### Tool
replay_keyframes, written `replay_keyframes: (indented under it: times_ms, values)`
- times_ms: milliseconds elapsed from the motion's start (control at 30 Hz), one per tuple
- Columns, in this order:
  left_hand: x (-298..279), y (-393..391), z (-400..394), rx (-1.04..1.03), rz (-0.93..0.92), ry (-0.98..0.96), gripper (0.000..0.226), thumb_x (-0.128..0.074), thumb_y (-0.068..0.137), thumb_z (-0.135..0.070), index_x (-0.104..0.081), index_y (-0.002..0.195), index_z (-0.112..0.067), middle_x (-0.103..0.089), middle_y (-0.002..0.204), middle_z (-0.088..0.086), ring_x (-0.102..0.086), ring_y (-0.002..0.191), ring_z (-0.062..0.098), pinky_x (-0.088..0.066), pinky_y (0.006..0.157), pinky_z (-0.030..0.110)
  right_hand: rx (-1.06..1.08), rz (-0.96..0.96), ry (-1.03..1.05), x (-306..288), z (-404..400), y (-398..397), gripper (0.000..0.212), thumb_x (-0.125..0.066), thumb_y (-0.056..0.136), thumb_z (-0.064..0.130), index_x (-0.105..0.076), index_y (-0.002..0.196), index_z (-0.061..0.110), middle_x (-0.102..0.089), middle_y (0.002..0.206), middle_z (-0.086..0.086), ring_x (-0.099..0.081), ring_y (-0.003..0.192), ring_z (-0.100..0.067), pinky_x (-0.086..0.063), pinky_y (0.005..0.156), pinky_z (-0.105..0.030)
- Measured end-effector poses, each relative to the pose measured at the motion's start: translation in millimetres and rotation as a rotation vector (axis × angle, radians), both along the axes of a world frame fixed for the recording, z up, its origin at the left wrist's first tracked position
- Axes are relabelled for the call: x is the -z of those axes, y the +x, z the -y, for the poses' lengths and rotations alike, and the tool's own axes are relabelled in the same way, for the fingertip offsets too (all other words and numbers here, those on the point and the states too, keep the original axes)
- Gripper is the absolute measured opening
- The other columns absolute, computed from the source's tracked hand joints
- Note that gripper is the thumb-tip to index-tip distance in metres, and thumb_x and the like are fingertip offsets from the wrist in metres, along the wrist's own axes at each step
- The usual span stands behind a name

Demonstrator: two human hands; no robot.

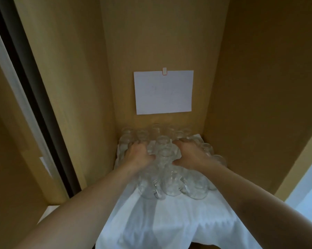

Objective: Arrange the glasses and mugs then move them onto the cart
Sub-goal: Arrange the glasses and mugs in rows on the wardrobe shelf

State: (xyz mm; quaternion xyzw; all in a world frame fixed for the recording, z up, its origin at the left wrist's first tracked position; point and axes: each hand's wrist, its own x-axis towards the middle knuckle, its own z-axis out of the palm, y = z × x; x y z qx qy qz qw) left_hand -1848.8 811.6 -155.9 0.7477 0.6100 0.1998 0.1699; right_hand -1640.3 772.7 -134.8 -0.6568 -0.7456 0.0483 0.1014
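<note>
From the head camera, the clear glasses and mugs (169, 164) crowd a white cloth (169, 218) deep in a wooden alcove, below a paper sheet (163, 92) at twelve o'clock. The left hand (139, 153) and right hand (189, 153), fingers curled, each rest on glassware flanking a central glass; whether they grip is unclear. This looks like the arranging step; next, probably a firm hold on one piece without knocking its neighbours.

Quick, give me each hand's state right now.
Left hand: among the clear glasses, grip cannot be told.
Right hand: likewise, cannot be told.
</note>
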Motion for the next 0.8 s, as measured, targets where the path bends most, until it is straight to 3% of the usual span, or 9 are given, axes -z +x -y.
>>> replay_keyframes:
  times_ms: [133,233,333,467,633,800]
  values:
    - [16.5,-11.4,-51.2,-0.101,0.123,0.048,0.067,-0.053,0.062,-0.060,-0.059,0.126,-0.042,-0.066,0.129,-0.002,-0.059,0.123,0.027,-0.050,0.102,0.042,-0.032,-0.071,-0.043,0.8,-48.0,-12.3,0.079,-0.078,0.079,0.046,-0.045,0.147,0.024,-0.051,0.143,-0.004,-0.046,0.133,-0.028,-0.045,0.106,-0.041]
    - [10.3,-13.1,-75.2,-0.158,0.083,-0.021,0.060,-0.060,0.072,-0.052,-0.061,0.129,-0.031,-0.063,0.132,0.002,-0.059,0.121,0.028,-0.052,0.099,0.041,-0.076,-0.099,-0.065,3.8,-86.5,-20.5,0.077,-0.079,0.079,0.044,-0.048,0.146,0.021,-0.054,0.140,-0.006,-0.051,0.128,-0.026,-0.047,0.103,-0.036]
    - [4.1,-13.9,-104.3,-0.191,0.098,-0.052,0.059,-0.060,0.069,-0.048,-0.064,0.120,-0.019,-0.066,0.124,0.006,-0.060,0.116,0.028,-0.053,0.094,0.040,-0.109,-0.103,-0.081,4.6,-125.8,-26.6,0.075,-0.078,0.081,0.039,-0.049,0.146,0.016,-0.056,0.139,-0.009,-0.053,0.127,-0.027,-0.048,0.102,-0.035]
    - [13.3,-18.4,-145.7,-0.285,0.063,-0.066,0.064,-0.072,0.073,-0.047,-0.060,0.130,-0.021,-0.063,0.130,0.005,-0.059,0.119,0.029,-0.054,0.094,0.041,-0.156,-0.088,-0.099,4.6,-173.6,-33.7,0.073,-0.076,0.082,0.041,-0.050,0.144,0.015,-0.058,0.139,-0.008,-0.053,0.127,-0.027,-0.049,0.101,-0.035]
    - [22.3,-17.6,-186.7,-0.358,0.056,-0.041,0.061,-0.072,0.069,-0.045,-0.059,0.124,-0.021,-0.062,0.121,0.007,-0.059,0.113,0.031,-0.055,0.091,0.043,-0.226,-0.014,-0.113,8.2,-227.3,-45.9,0.069,-0.074,0.082,0.040,-0.050,0.143,0.017,-0.059,0.134,-0.011,-0.053,0.126,-0.032,-0.050,0.100,-0.041]
    - [13.4,-22.2,-212.4,-0.356,-0.063,-0.084,0.053,-0.071,0.083,-0.032,-0.055,0.132,-0.018,-0.058,0.129,0.010,-0.057,0.116,0.031,-0.051,0.092,0.036,-0.315,0.115,-0.162,12.4,-269.6,-63.7,0.071,-0.073,0.084,0.031,-0.044,0.148,0.020,-0.054,0.136,-0.011,-0.045,0.131,-0.032,-0.049,0.101,-0.043]
